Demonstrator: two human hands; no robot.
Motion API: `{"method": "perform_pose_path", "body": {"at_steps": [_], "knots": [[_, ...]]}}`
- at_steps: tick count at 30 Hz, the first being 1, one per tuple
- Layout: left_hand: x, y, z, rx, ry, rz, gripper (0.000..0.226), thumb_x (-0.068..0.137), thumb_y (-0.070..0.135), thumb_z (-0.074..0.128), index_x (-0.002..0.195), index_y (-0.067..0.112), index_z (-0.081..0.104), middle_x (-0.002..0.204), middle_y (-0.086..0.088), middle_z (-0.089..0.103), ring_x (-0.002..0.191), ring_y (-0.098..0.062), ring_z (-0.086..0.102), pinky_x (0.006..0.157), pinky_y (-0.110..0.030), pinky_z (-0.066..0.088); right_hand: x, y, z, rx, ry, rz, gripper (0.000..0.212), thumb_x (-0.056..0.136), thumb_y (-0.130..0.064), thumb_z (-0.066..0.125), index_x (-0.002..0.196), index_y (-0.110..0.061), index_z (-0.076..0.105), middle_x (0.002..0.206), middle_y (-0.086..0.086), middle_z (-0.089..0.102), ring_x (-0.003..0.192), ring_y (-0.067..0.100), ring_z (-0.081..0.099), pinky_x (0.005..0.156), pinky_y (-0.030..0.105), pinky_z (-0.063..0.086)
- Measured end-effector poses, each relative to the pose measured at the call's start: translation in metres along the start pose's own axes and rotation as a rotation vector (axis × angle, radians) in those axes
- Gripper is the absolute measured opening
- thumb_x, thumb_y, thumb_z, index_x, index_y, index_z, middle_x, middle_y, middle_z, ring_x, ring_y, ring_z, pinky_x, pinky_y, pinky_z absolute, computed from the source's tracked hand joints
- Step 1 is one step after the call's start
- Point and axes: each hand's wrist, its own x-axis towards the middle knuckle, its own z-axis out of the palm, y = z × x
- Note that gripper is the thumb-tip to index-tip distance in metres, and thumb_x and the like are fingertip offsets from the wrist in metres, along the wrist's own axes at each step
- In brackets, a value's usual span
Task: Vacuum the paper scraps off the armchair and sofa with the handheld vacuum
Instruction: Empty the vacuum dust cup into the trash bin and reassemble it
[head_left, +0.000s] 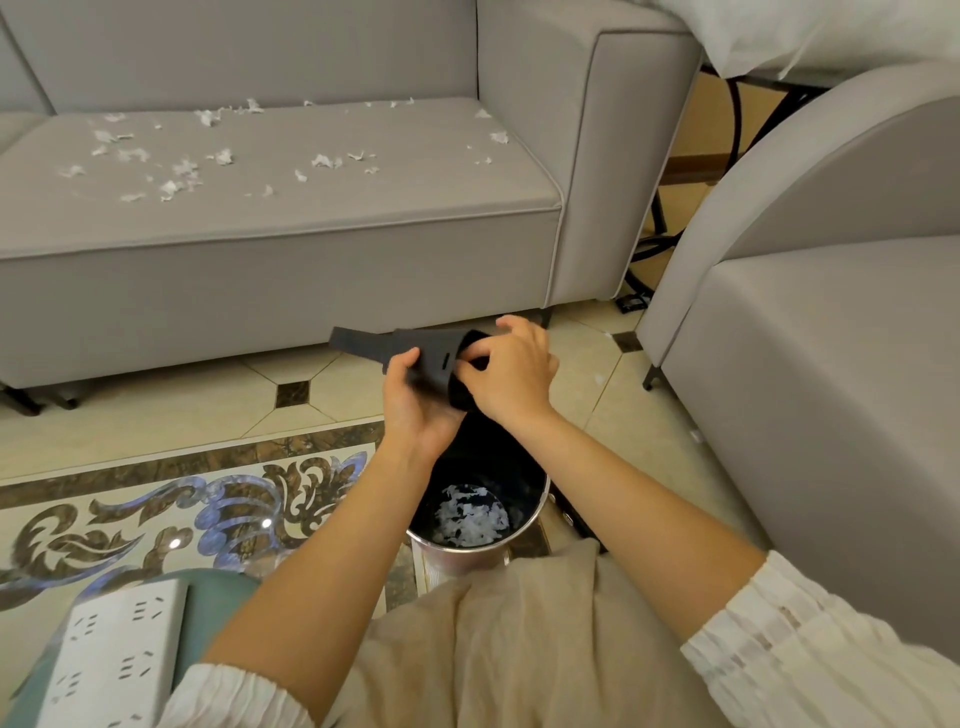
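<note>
Both hands hold a black vacuum part (415, 353) over a bin (478, 540) w/ paper scraps inside. Left hand (415, 400) grips its underside; right hand (511, 369) pinches its open end. Scraps (176, 171) litter the grey sofa (291, 208).

head view looks down, close over hands, facing the sofa (270, 171).

Both bare forearms reach forward from white sleeves pushed up near the elbows, converging in front of the person. The left hand (413, 395) is palm-up-ish, thumb curled over the dark vacuum part (415, 353) it grips from below. The right hand (511, 371) comes in from above, fingers (506, 325) bent and pinching that same part's open end.
</note>
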Motion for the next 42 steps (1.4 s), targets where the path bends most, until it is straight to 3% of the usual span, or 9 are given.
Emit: {"method": "perform_pose_path", "body": {"at_steps": [3, 6, 9, 13, 19, 25, 30, 34, 42], "knots": [[-0.002, 0.005, 0.0, -0.043, 0.03, -0.017, 0.051, 0.089, 0.05, 0.054, 0.12, 0.01, 0.062, 0.109, -0.013, 0.071, 0.107, -0.028, 0.063, 0.1, -0.042, 0.045, -0.009, -0.002, -0.003, 0.001, 0.083, -0.107, 0.021, 0.093, -0.036, 0.062, 0.097, -0.02, 0.076, 0.106, -0.002, 0.046, 0.104, 0.016, 0.047, 0.078, 0.026, 0.035], [-0.001, 0.005, 0.001, -0.05, 0.081, -0.038, 0.072, 0.082, 0.066, 0.057, 0.128, 0.011, 0.06, 0.121, -0.016, 0.067, 0.114, -0.031, 0.063, 0.102, -0.045, 0.047, -0.012, -0.01, -0.009, -0.106, 0.046, -0.156, 0.031, 0.097, -0.037, 0.055, 0.092, -0.014, 0.075, 0.103, 0.004, 0.054, 0.089, 0.022, 0.058, 0.067, 0.027, 0.035], [-0.001, 0.006, 0.003, -0.098, 0.108, 0.009, 0.065, 0.087, 0.06, 0.056, 0.128, 0.01, 0.059, 0.119, -0.015, 0.068, 0.113, -0.028, 0.063, 0.099, -0.041, 0.049, -0.012, -0.016, -0.02, -0.263, 0.135, -0.265, 0.031, 0.1, -0.035, 0.049, 0.096, -0.015, 0.072, 0.099, 0.005, 0.056, 0.083, 0.023, 0.058, 0.063, 0.03, 0.036], [-0.005, 0.005, 0.011, -0.172, 0.111, 0.005, 0.04, 0.091, 0.041, 0.056, 0.111, 0.007, 0.063, 0.094, -0.012, 0.072, 0.097, -0.024, 0.066, 0.095, -0.035, 0.05, -0.01, -0.019, -0.012, -0.045, -0.09, -0.22, 0.036, 0.097, -0.024, 0.053, 0.066, -0.011, 0.062, 0.065, 0.001, 0.058, 0.063, 0.02, 0.055, 0.06, 0.029, 0.038], [-0.009, 0.003, 0.019, -0.121, 0.122, -0.084, 0.04, 0.09, 0.043, 0.053, 0.109, 0.008, 0.063, 0.089, -0.012, 0.073, 0.094, -0.025, 0.066, 0.086, -0.036, 0.051, 0.001, -0.016, -0.009, 0.12, -0.137, -0.129, 0.027, 0.094, -0.023, 0.058, 0.083, -0.003, 0.072, 0.076, 0.01, 0.071, 0.075, 0.024, 0.065, 0.072, 0.036, 0.054], [0.003, -0.003, 0.016, -0.07, 0.17, -0.139, 0.068, 0.082, 0.062, 0.061, 0.122, 0.008, 0.063, 0.119, -0.012, 0.068, 0.111, -0.028, 0.065, 0.099, -0.042, 0.049, -0.002, -0.012, -0.002, 0.171, -0.185, -0.072, 0.027, 0.09, -0.018, 0.063, 0.071, 0.0, 0.071, 0.069, 0.011, 0.07, 0.068, 0.024, 0.065, 0.071, 0.035, 0.054], [0.006, -0.004, 0.014, -0.134, 0.213, -0.061, 0.056, 0.089, 0.054, 0.055, 0.116, 0.005, 0.062, 0.108, -0.016, 0.068, 0.098, -0.028, 0.066, 0.091, -0.039, 0.052, -0.01, -0.015, 0.005, 0.402, -0.063, 0.113, 0.027, 0.089, -0.022, 0.066, 0.075, -0.001, 0.074, 0.075, 0.011, 0.073, 0.074, 0.023, 0.068, 0.075, 0.034, 0.055], [0.007, -0.004, 0.007, -0.24, 0.212, -0.016, 0.048, 0.091, 0.047, 0.052, 0.112, 0.005, 0.06, 0.1, -0.014, 0.066, 0.093, -0.026, 0.064, 0.091, -0.035, 0.05, -0.01, -0.019, 0.005, 0.682, -0.089, 0.318, 0.029, 0.091, -0.022, 0.066, 0.062, -0.014, 0.067, 0.059, -0.003, 0.064, 0.053, 0.004, 0.058, 0.07, 0.023, 0.051], [0.005, -0.007, 0.003, -0.331, 0.202, -0.006, 0.042, 0.089, 0.039, 0.052, 0.111, 0.004, 0.059, 0.095, -0.013, 0.064, 0.09, -0.025, 0.063, 0.086, -0.033, 0.05, -0.007, -0.03, 0.011, 0.8, -0.097, 0.456, 0.029, 0.09, -0.019, 0.066, 0.061, -0.014, 0.065, 0.057, -0.003, 0.063, 0.055, 0.006, 0.058, 0.081, 0.027, 0.055]]}}
